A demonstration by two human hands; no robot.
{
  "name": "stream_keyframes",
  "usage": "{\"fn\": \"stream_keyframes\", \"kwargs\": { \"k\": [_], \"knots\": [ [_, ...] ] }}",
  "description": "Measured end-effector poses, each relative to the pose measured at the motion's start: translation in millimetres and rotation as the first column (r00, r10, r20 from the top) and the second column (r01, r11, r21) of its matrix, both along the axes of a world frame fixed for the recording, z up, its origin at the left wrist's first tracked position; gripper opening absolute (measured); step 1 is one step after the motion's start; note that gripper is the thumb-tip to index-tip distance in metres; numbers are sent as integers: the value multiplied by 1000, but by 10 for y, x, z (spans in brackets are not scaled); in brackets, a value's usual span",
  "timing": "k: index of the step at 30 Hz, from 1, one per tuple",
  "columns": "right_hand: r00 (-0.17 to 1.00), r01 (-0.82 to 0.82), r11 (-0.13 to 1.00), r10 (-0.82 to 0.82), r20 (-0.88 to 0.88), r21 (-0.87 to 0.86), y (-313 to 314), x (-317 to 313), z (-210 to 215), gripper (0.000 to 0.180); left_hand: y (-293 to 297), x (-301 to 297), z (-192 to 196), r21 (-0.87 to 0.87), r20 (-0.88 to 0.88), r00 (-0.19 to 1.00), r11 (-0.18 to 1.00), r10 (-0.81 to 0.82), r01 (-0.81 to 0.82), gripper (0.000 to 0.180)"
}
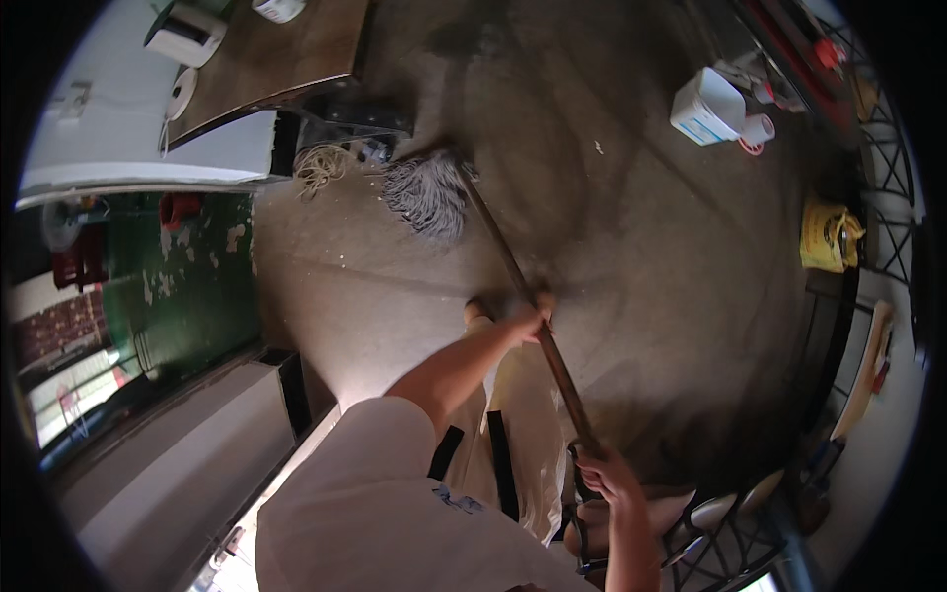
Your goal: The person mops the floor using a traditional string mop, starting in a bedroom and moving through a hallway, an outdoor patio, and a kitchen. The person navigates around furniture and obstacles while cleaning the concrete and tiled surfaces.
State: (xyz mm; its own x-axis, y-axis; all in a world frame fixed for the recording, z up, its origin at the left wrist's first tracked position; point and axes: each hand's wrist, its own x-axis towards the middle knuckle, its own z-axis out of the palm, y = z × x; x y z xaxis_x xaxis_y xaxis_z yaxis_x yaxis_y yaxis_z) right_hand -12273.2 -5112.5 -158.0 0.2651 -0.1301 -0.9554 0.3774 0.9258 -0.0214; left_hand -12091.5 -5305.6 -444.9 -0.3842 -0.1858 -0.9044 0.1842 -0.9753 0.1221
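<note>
A mop with a long brown wooden handle slants across the middle of the head view. Its grey string head lies spread on the concrete floor, near the foot of the brown table. Partway down the shaft, my left hand is closed around the wood. My right hand grips the upper end of the handle, close to my body on the right. Some fingers of both hands are hidden by the shaft or the hands themselves.
A brown table stands at the far left, with a coil of cord by its base. A white bucket sits at the far right, and a yellow bag by the right-hand rack. A green door is on the left.
</note>
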Motion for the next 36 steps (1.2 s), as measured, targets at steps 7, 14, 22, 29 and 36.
{"fn": "stream_keyframes", "kwargs": {
  "k": [7,14,22,29,36],
  "knots": [
    [932,344,903,-295,212,-255,-669,1404,-1300,10,-1076,667,-207,-451,546,833,806,-90,383,29],
    [670,630,776,-544,505,1,-966,1311,-1665,17,-326,343,623,-492,368,918,806,-150,329,26],
    [527,703,694,-654,543,154,1824,591,-1076,7,2407,-276,892,-308,246,944,906,-218,290,28],
    [405,768,569,-787,466,293,4113,125,559,6,4257,-981,1158,-15,-52,998,1000,19,-20,18],
    [421,714,602,-777,467,358,4476,561,1591,14,4804,-722,1458,65,-233,971,996,-47,64,13]
  ]
}}
